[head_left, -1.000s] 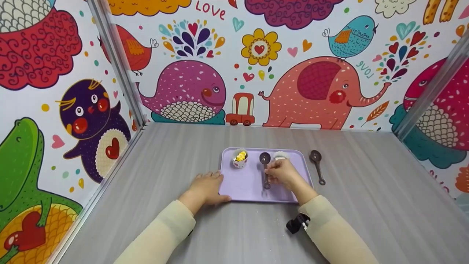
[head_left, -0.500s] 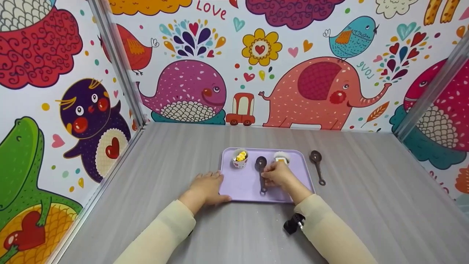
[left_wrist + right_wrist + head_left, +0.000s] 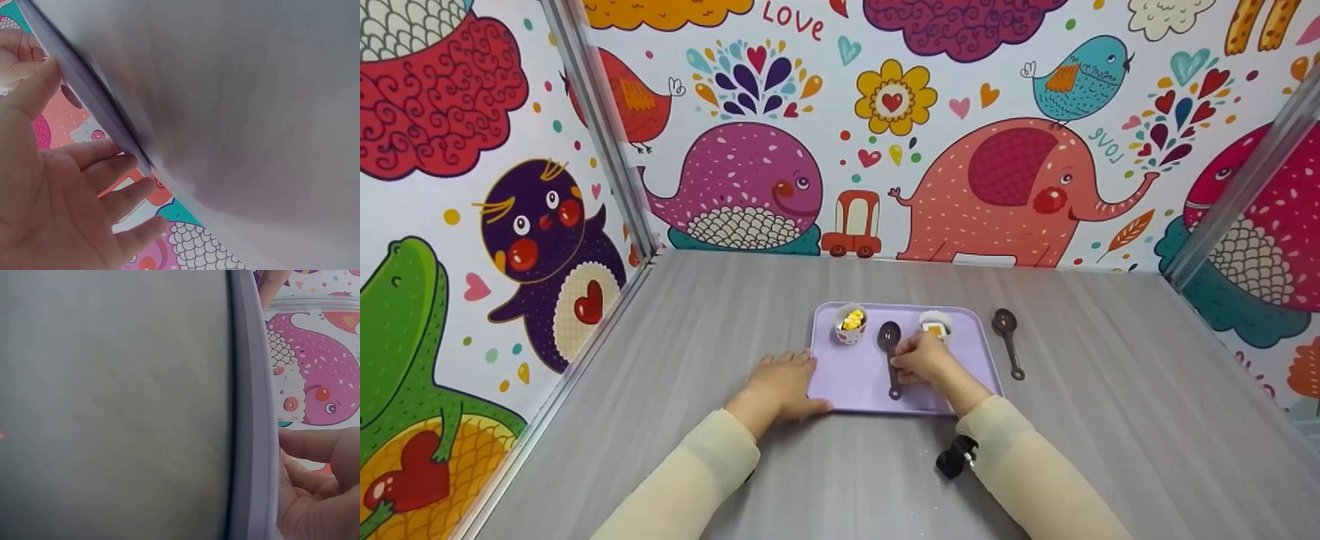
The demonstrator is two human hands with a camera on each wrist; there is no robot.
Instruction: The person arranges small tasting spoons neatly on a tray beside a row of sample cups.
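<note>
A lilac tray [image 3: 847, 382] lies on the table. At its left edge rests my left hand [image 3: 781, 385], fingers spread; the left wrist view shows the thumb and fingertips of this hand [image 3: 62, 191] touching the tray rim [image 3: 101, 101]. My right hand [image 3: 922, 358] pinches the handle of a dark brown spoon [image 3: 889, 336] over the tray's middle, bowl pointing away from me and ring end toward me. In the right wrist view the tray's wall hides the spoon and part of the right hand [image 3: 320, 484].
A patterned paper cup [image 3: 849, 334] with yellow pieces stands at the tray's back left. At the back right, a white cup [image 3: 936, 316] with a white and orange piece is partly behind the right hand. Another brown spoon [image 3: 1006, 337] lies right of the tray. Printed walls [image 3: 877, 187] enclose the table.
My right hand has moved a little left and toward me with the spoon, uncovering more of the white cup. My left hand and the tray have stayed put.
</note>
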